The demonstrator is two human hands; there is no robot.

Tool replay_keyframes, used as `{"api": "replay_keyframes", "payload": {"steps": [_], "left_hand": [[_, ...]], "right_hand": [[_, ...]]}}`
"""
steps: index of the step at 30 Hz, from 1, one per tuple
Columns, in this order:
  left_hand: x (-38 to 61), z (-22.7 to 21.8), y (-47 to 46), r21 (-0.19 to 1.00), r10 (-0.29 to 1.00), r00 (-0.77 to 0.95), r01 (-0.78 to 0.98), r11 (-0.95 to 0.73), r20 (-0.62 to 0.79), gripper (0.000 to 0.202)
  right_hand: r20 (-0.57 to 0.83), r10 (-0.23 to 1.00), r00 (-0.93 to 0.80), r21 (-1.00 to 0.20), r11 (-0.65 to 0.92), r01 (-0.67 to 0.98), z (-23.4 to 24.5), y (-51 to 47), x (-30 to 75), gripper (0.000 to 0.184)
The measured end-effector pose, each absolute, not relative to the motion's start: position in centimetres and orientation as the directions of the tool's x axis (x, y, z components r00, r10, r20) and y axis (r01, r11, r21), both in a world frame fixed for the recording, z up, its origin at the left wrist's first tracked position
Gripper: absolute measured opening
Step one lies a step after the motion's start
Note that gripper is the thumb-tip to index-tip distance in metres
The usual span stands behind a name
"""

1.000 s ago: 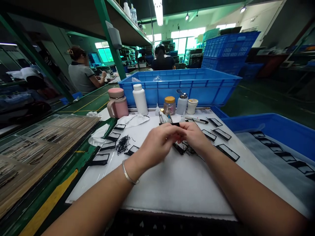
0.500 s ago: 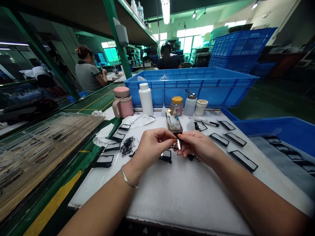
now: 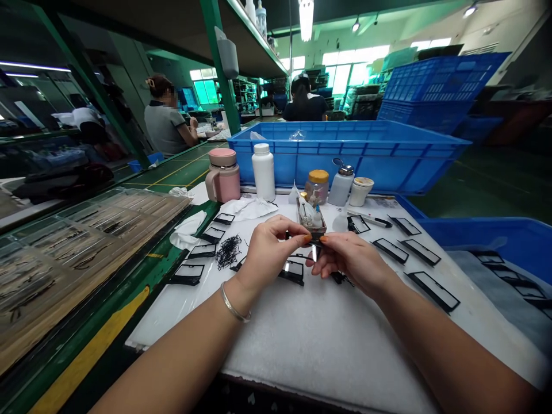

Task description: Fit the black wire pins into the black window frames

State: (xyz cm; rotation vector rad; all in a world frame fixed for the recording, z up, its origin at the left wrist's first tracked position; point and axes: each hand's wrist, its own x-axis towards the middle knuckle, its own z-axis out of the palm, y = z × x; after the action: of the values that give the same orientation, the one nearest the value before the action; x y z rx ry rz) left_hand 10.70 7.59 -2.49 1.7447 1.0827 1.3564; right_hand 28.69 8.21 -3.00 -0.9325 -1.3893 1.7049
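In the head view my left hand [image 3: 269,247] is closed in a pinch on the left end of a small black piece [image 3: 316,237], most of it hidden by the fingers. Thumb and forefinger of my right hand [image 3: 353,256] pinch its other end. A shiny silver strip [image 3: 315,252] shows just under it, between the hands; I cannot tell what it belongs to. Below my left fingers a black rectangular frame [image 3: 292,271] lies on the white work surface. Several more black frames [image 3: 433,290] are spread to the right and left. A heap of thin black strips [image 3: 228,252] lies left of my hands.
Beyond my hands stand a small box of bottles [image 3: 311,218], a pink mug [image 3: 224,175], a white bottle [image 3: 263,172], a yellow-lidded jar [image 3: 317,185] and a pump bottle [image 3: 340,187]. A large blue crate [image 3: 345,152] is behind. Co-workers sit farther off.
The whole view has shifted, so the scene sits slightly farther right. Both hands stay close together, pinching the small black piece, with little visible movement.
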Motion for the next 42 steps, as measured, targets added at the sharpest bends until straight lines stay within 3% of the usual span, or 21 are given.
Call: {"api": "replay_keyframes", "payload": {"steps": [9, 12, 15, 20, 26, 32, 42], "left_hand": [[10.7, -2.9, 8.2, 0.909, 0.908, 0.077, 0.028, -0.415, 0.412, 0.006], [10.7, -2.7, 8.0, 0.945, 0.938, 0.118, -0.049, -0.323, 0.327, 0.010], [10.8, -2.6, 7.8, 0.975, 0.960, 0.178, 0.011, -0.221, 0.216, 0.013], [10.7, -2.5, 7.7, 0.971, 0.960, 0.237, 0.151, -0.187, 0.148, 0.011], [10.6, -2.6, 7.8, 0.976, 0.976, 0.058, -0.065, -0.207, 0.210, 0.017], [11.1, -3.0, 7.8, 0.957, 0.971, -0.005, -0.167, -0.237, 0.240, 0.015], [10.6, -2.8, 7.8, 0.949, 0.959, -0.056, -0.142, -0.282, 0.277, 0.018]], "right_hand": [[-0.040, 0.866, -0.499, -0.990, -0.102, -0.098, -3.3, 8.4, 28.8, 0.040], [-0.019, 0.890, -0.455, -0.992, -0.072, -0.099, -3.3, 8.5, 29.0, 0.037], [-0.015, 0.926, -0.377, -0.994, -0.055, -0.095, -3.4, 8.7, 29.1, 0.034], [0.008, 0.968, -0.249, -0.997, -0.012, -0.079, -3.5, 9.1, 29.4, 0.038], [0.040, 0.957, -0.287, -0.972, -0.029, -0.232, -2.9, 8.5, 29.4, 0.049], [0.035, 0.887, -0.461, -0.999, 0.020, -0.036, -3.2, 7.8, 28.4, 0.035], [0.059, 0.969, -0.239, -0.998, 0.057, -0.015, -3.4, 8.9, 29.3, 0.033]]}}
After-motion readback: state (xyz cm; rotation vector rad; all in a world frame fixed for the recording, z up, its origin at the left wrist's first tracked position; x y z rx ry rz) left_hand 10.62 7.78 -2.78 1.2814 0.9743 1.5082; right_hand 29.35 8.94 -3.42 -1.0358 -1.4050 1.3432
